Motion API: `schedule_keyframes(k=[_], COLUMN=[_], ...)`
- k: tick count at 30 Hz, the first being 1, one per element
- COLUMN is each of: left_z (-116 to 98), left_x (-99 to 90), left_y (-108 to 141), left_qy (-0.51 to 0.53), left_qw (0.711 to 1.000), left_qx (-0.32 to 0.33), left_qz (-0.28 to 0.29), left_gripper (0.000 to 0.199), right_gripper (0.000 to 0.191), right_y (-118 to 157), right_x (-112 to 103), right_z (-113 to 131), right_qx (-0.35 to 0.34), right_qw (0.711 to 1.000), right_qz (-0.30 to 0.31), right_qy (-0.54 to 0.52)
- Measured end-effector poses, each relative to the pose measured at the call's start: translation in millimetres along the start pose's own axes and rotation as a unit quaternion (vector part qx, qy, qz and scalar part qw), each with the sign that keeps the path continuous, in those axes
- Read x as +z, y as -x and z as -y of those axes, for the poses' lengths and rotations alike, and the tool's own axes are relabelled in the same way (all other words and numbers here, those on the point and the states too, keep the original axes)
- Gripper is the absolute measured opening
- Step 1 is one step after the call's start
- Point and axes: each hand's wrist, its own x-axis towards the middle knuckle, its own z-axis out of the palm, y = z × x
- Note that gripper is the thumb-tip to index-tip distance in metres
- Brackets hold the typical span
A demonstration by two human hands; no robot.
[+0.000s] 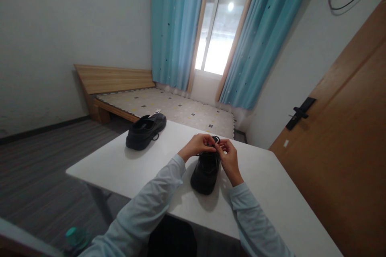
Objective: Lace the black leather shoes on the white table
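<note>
Shoe at hand: black, round-heeled shoe (203,176), upright near the middle of the white, straight-edged tabletop (271,184), heel toward the near edge; I judge this lets me reach its lacing from both sides.
Left grip: my left grip (199,144) looks pinched together on the thin black lace (217,138).
Right grip: my right grip (228,156) looks clamped there too, opposite, probably for two-sided control.
Other shoe: matching black shoe (146,131) by the left edge near the far-left corner, likely parked there for working room.
Beyond the far edge: wood-framed bed with patterned beige top (199,114).
</note>
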Motion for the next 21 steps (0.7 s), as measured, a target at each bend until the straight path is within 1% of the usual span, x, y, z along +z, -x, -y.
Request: schedule_keyframes(k=[2, 5, 7, 11, 14, 18, 21], left_z=[-3.0, -5.8, -5.4, -4.0, -6.9, -11.1, -10.0], left_x=[-0.4, 0.7, 2.5, 4.8, 4.7, 4.7, 4.2], left_y=[0.9, 1.9, 2.0, 2.5, 4.1, 6.2, 6.2], left_qy=[-0.074, -0.114, -0.107, -0.086, -0.107, -0.128, -0.091], left_qw=[0.997, 0.993, 0.993, 0.995, 0.992, 0.988, 0.992], left_qx=[0.006, 0.029, 0.045, 0.053, 0.056, 0.064, 0.073], left_qz=[-0.001, -0.003, -0.010, -0.022, -0.036, -0.050, -0.041], left_gripper=[0.021, 0.017, 0.014, 0.011, 0.009, 0.008, 0.008], right_gripper=[0.015, 0.015, 0.014, 0.014, 0.014, 0.015, 0.015], right_y=[0.0, -0.3, -0.6, -0.7, -0.6, -1.3, -1.8], right_x=[0.0, -0.4, -0.5, 0.6, 2.1, 2.5, 0.4], right_z=[1.9, 2.9, 2.1, -0.9, -1.5, 1.9, 6.0], right_qx=[-0.005, -0.005, -0.001, 0.006, 0.017, 0.056, 0.097], right_qw=[1.000, 1.000, 1.000, 1.000, 0.999, 0.992, 0.981], right_qz=[0.003, 0.006, 0.010, 0.018, 0.027, 0.025, 0.009], right_qy=[0.004, 0.003, -0.005, -0.024, -0.039, -0.109, -0.170])
